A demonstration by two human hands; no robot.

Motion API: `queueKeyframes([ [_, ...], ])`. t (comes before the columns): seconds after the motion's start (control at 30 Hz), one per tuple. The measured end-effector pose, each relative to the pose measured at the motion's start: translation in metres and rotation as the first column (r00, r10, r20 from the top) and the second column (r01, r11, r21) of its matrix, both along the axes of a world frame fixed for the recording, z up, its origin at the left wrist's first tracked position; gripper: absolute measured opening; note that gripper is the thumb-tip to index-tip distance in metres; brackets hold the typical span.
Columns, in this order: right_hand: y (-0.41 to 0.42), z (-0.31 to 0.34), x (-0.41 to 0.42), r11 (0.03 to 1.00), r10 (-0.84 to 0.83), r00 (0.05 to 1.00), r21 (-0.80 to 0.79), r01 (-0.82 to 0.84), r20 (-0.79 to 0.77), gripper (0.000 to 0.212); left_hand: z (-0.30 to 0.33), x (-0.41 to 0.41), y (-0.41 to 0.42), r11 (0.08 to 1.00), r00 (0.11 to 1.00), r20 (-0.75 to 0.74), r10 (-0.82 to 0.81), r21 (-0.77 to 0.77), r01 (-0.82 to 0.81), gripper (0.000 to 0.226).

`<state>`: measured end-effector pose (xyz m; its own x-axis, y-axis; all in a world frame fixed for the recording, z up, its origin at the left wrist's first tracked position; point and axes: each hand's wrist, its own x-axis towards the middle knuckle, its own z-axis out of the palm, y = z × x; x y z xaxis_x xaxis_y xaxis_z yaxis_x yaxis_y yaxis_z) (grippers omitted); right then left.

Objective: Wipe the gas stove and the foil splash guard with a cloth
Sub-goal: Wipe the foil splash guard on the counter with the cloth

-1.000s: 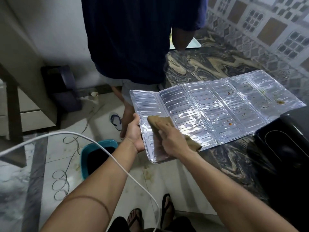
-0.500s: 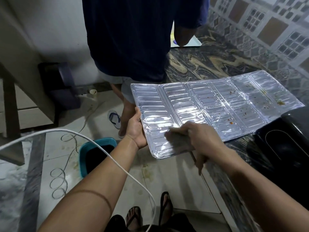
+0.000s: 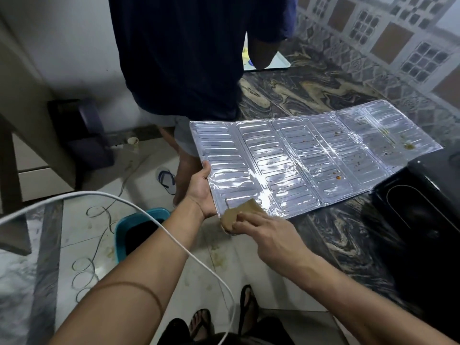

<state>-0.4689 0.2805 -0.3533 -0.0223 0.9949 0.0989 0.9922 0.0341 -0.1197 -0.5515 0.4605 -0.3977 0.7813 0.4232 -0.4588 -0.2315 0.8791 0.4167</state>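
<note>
A teal plastic basin [image 3: 124,226] sat on the pale tiled floor [image 3: 82,235] at the left, with a white cable [image 3: 159,220] arcing above it. The left hand [image 3: 200,189] gripped the left edge of the silver ribbed foil splash guard [image 3: 298,160], thumb on top. The right hand [image 3: 268,232], fingers flattened, pressed a folded brown cloth [image 3: 239,215] onto the guard's near left corner. The guard's right part, speckled with food bits, lay on the dark marbled bench [image 3: 336,235] beside a black gas stove [image 3: 423,202].
</note>
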Motion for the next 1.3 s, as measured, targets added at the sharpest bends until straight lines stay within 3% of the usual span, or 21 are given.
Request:
queueKeyframes([
  [0.1,0.004,0.007,0.005,0.995,-0.098,0.995,-0.001,0.098,-0.002,0.053,0.001,0.004,-0.002,1.000,1.000,0.028,-0.002,-0.014,0.002,0.076],
  [0.27,-0.006,0.001,0.009,0.999,0.033,0.997,0.013,-0.034,0.071,0.061,0.003,0.004,0.001,1.000,0.999,0.033,0.018,-0.013,-0.018,0.073],
  [0.37,-0.013,-0.001,0.046,0.980,-0.175,0.984,-0.088,0.178,0.039,0.052,0.000,0.004,0.003,1.000,1.000,0.026,0.003,-0.013,-0.003,0.073],
  [0.47,-0.008,0.008,0.086,0.859,-0.445,0.888,-0.227,0.460,0.113,0.042,-0.004,0.004,0.001,1.000,1.000,0.010,0.013,-0.025,-0.013,0.071],
  [0.53,-0.002,0.017,0.103,0.776,-0.571,0.809,-0.230,0.587,0.141,0.036,-0.005,0.002,-0.002,1.000,1.000,0.005,0.019,-0.023,-0.019,0.068],
  [0.7,0.033,0.013,0.128,0.543,-0.793,0.578,-0.208,0.814,0.193,0.034,-0.003,0.005,0.001,0.996,0.983,-0.176,0.043,0.083,-0.028,0.043],
  [0.77,0.050,0.008,0.126,0.497,-0.836,0.527,-0.197,0.845,0.153,0.033,-0.005,0.006,0.005,0.991,0.959,-0.272,0.081,0.124,-0.049,0.038],
  [0.83,0.063,0.002,0.106,0.599,-0.778,0.620,-0.173,0.782,0.106,0.030,-0.004,0.007,0.006,0.991,0.946,-0.313,0.082,0.124,-0.045,0.038],
  [0.93,0.068,-0.002,0.055,0.890,-0.400,0.916,-0.234,0.392,0.011,0.034,-0.003,0.008,0.006,0.993,0.938,-0.338,0.073,0.110,-0.038,0.039],
  [1.0,0.067,-0.001,0.038,0.939,-0.226,0.974,-0.271,0.210,-0.026,0.044,-0.003,0.006,0.006,0.994,0.938,-0.342,0.060,0.106,-0.025,0.039],
  [1.07,0.071,-0.002,0.054,0.954,-0.222,0.975,-0.204,0.218,0.003,0.040,-0.005,0.004,0.004,0.995,0.938,-0.342,0.049,0.100,-0.015,0.037],
  [1.13,0.078,-0.003,0.085,0.918,-0.360,0.927,-0.139,0.372,0.104,0.023,-0.006,0.001,0.003,0.993,0.939,-0.340,0.052,0.114,-0.014,0.033],
  [1.23,0.092,0.002,0.132,0.760,-0.617,0.747,-0.058,0.647,0.248,0.025,-0.008,0.000,0.004,0.981,0.932,-0.352,0.088,0.195,-0.018,0.037],
  [1.3,0.104,0.005,0.145,0.671,-0.706,0.670,-0.083,0.736,0.231,0.028,-0.008,0.001,0.008,0.970,0.922,-0.367,0.128,0.241,-0.039,0.039],
])
